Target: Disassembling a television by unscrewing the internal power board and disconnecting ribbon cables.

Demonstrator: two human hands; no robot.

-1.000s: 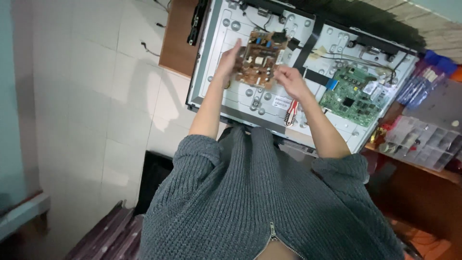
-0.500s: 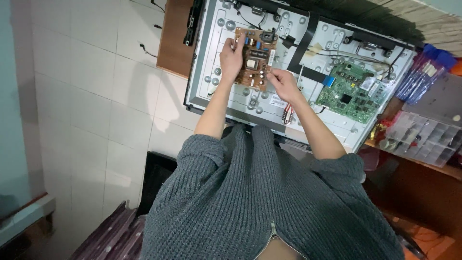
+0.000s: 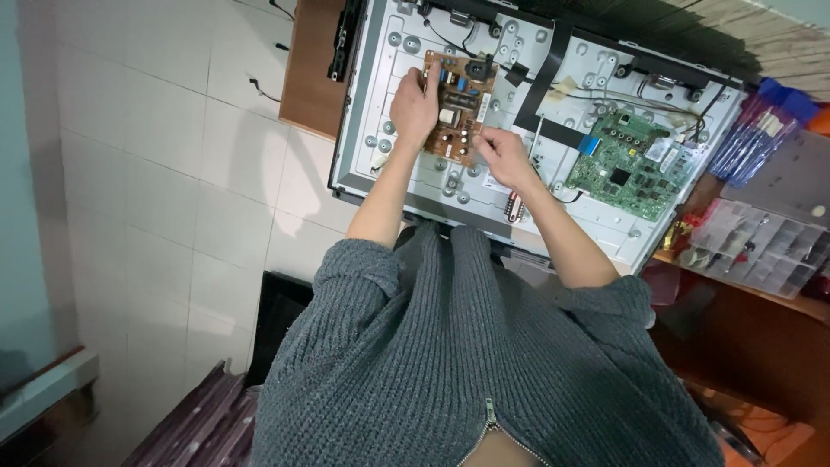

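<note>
Fingers of our left hand (image 3: 413, 108) curl over the brown circuit board's (image 3: 458, 108) left edge on the opened television back panel (image 3: 380, 104), while our right hand (image 3: 501, 156) pinches its lower right corner; we should grip by the edges only.

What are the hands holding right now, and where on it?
The brown circuit board: left hand grips its left edge, right hand pinches its lower right corner. It sits over the open TV back panel.
</note>
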